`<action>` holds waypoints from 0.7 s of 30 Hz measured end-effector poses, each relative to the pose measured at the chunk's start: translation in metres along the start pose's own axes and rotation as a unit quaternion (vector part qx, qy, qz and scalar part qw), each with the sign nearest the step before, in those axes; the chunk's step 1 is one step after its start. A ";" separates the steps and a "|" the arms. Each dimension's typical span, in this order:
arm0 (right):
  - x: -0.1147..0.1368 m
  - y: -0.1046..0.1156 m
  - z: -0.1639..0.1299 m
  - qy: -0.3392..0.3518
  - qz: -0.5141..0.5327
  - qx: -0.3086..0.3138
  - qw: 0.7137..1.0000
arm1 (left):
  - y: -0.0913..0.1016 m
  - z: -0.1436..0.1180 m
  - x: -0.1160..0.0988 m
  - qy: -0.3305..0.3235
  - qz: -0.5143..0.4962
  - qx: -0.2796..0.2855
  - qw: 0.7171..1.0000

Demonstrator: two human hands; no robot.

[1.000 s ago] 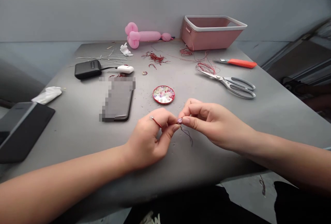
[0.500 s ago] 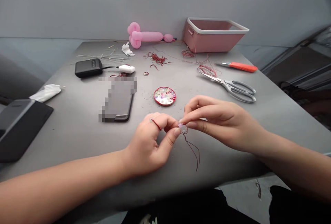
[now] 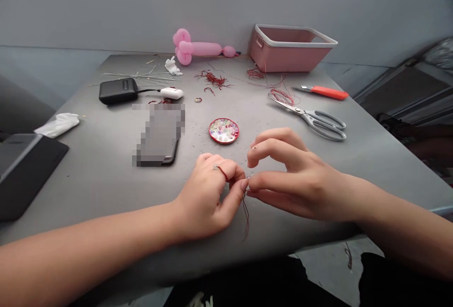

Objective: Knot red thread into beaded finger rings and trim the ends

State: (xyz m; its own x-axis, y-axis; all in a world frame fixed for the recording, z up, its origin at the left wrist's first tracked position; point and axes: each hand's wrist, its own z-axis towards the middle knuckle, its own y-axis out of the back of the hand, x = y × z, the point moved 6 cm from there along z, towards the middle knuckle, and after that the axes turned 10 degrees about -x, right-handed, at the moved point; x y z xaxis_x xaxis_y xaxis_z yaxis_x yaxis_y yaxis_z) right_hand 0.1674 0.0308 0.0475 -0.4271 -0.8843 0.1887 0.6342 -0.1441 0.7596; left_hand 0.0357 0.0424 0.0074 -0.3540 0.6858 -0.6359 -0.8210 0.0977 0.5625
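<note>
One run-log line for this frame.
left hand: pinching thread; right hand: close by, grip unclear; bead dish: beyond hands; scissors: right of dish

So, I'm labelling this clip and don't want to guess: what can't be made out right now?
In the head view:
Bead: tiny and largely hidden by the fingers.
Thread: its lower ends are blurred.
Phone: pixelation covers much of it.
Basket: its inside bottom is hidden by the front wall.
Black object: cut off by the left edge.

The head-worn camera looks forward and down across the tabletop (image 3: 141, 189).
</note>
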 end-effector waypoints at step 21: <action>-0.062 -0.004 -0.007 -0.253 0.314 -0.150 0.903 | 0.006 0.002 0.037 0.245 -0.248 -0.112 0.931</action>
State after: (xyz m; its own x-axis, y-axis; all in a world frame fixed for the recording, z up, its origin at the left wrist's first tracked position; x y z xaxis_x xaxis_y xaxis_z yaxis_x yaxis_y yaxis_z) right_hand 0.1957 0.0829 0.0290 -0.1145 -0.5285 0.8412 0.9670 0.1347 0.2163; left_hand 0.0191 0.0700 -0.0118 -0.0229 0.1805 -0.9833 -0.9912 0.1239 0.0459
